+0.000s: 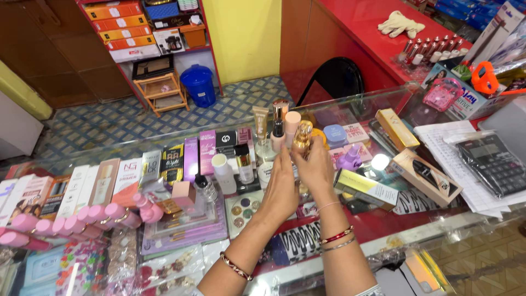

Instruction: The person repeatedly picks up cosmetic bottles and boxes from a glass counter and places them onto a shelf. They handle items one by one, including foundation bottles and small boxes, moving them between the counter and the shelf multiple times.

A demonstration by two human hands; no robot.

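Both hands meet above the glass surface (pixel 350 107), the right hand (pixel 316 167) with its grip closed around a gold-capped bottle (pixel 302 137), the left hand (pixel 281 186) touching it, grip unclear.

Both forearms are bare, with no sleeve showing anywhere along them.

The left hand (pixel 280 189) has 1 bangle (pixel 235 266) on its forearm, at about 7 o'clock from the hand: a thin band in dark red and gold, patterned like small beads.

The right hand (pixel 316 167) has 3 pieces on its arm, all at about 5 o'clock from the hand. Nearest the wrist sits a fine pale thread (pixel 329 206). Further along is a red bangle (pixel 336 235) with gold accents, and just beyond it a slim gold bangle (pixel 338 245). No rings are discernible on the fingers.
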